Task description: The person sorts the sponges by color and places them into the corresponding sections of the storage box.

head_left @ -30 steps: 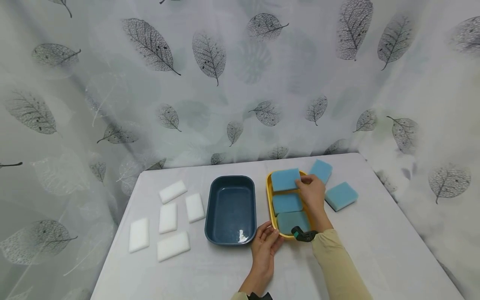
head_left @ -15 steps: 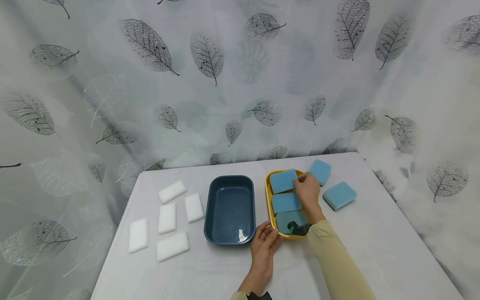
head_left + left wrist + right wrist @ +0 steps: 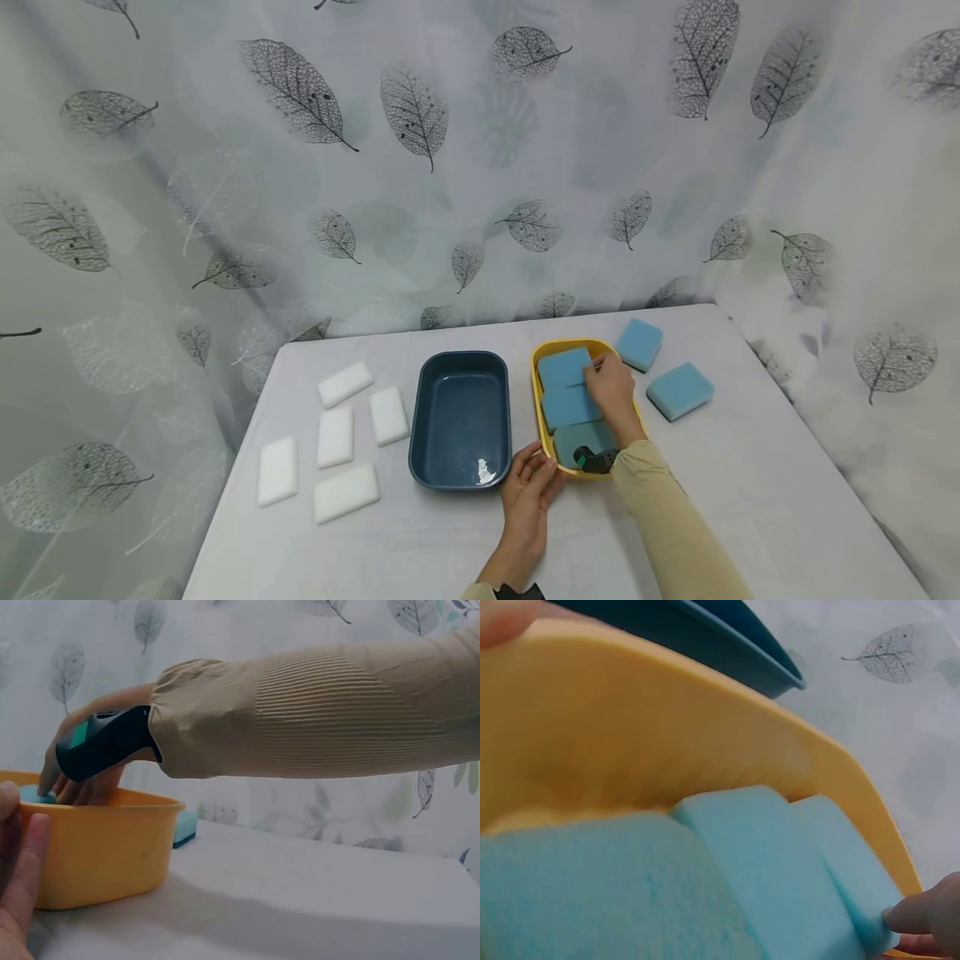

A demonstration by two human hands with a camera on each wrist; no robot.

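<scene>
A yellow plastic tub [image 3: 537, 400] holds three blue sponges in a row. My right hand [image 3: 612, 387] reaches into its far end and pinches the right edge of the far sponge [image 3: 564, 368]. That sponge lies low in the tub, its near edge meeting the middle sponge [image 3: 570, 407]. Closest to me is the near sponge [image 3: 579, 443], partly covered by the wrist camera. In the right wrist view, fingertips [image 3: 904, 916] press the far sponge's end [image 3: 847, 862]. My left hand [image 3: 527, 496] rests against the tub's near left corner, its fingers [image 3: 28, 862] fairly straight along the outer wall.
Left of the tub stands a dark blue tub [image 3: 461, 429]. Several white sponges [image 3: 335, 437] lie farther left. Two more blue sponges, one behind [image 3: 640, 344] and one nearer [image 3: 680, 391], lie right of the yellow tub. A leaf-patterned curtain [image 3: 480, 167] hangs behind the table.
The far sponge, earlier raised and tilted at the yellow tub's far rim, has come down and toward me into the tub with my right hand. My left hand keeps its place.
</scene>
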